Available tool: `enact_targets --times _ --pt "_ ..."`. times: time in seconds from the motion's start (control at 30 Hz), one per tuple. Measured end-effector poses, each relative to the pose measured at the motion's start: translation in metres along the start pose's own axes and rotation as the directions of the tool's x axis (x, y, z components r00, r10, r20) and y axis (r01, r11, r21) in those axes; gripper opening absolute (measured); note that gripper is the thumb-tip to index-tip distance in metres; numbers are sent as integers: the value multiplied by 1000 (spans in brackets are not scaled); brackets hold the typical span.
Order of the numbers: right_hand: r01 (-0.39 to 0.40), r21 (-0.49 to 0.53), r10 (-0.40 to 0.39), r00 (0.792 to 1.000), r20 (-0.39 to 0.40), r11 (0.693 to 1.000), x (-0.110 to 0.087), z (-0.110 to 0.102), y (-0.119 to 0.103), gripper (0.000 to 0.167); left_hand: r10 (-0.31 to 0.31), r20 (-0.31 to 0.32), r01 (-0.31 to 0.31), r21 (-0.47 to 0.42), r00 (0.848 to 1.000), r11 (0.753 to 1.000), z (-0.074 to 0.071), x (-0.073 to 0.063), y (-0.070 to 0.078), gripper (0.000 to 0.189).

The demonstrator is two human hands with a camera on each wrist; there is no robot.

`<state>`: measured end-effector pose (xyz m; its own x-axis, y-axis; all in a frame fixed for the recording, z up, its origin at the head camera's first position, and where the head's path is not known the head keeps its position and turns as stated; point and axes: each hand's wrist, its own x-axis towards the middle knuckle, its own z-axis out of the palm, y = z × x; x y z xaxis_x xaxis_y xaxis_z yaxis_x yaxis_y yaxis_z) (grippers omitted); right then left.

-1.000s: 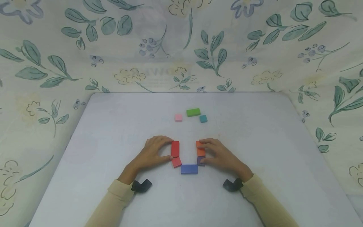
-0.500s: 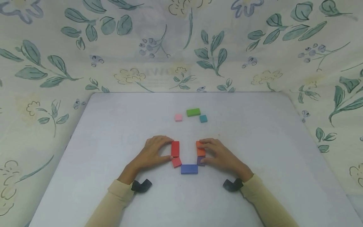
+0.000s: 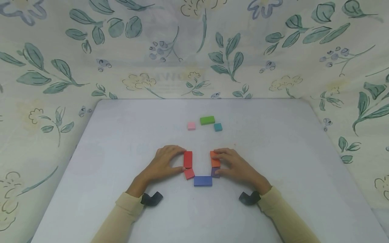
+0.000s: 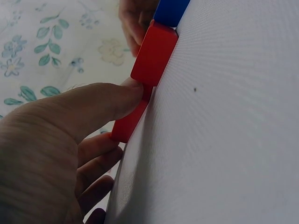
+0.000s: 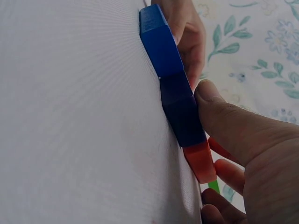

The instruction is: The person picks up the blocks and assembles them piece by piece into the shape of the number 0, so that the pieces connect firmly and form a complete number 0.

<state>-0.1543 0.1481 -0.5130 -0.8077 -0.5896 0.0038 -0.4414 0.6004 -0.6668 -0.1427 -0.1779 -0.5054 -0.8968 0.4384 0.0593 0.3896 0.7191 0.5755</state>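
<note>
My left hand (image 3: 165, 162) spans the long red block (image 3: 187, 159), a fingertip at its far end and the thumb at its near end. A small red block (image 3: 189, 173), turned slightly, touches that near end beside the thumb. Across from it, my right hand (image 3: 234, 166) holds the orange block (image 3: 215, 159) and the small purple block (image 3: 215, 172): fingers on the orange one, thumb on the purple one. The long blue block (image 3: 203, 181) lies crosswise between the two small blocks, closing the near side of a U. In the right wrist view the thumb presses the purple block (image 5: 182, 112).
Beyond the hands lie a pink block (image 3: 191, 126), a green block (image 3: 207, 120) and a teal block (image 3: 217, 127), apart from the U. All rest on a white table (image 3: 136, 121). A floral cloth (image 3: 170, 77) hangs behind its far edge. Both wrists wear black mounts.
</note>
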Motion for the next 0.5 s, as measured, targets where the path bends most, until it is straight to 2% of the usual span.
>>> enact_targets --times 0.27,0.5 --pt "-16 -2 16 1000 8 1000 1 0 -1 55 -23 8 23 2 1000 1000 -1 -1 3 64" --pt "-17 3 17 1000 7 1000 0 -1 -3 55 -3 4 3 5 1000 1000 0 -1 1 65"
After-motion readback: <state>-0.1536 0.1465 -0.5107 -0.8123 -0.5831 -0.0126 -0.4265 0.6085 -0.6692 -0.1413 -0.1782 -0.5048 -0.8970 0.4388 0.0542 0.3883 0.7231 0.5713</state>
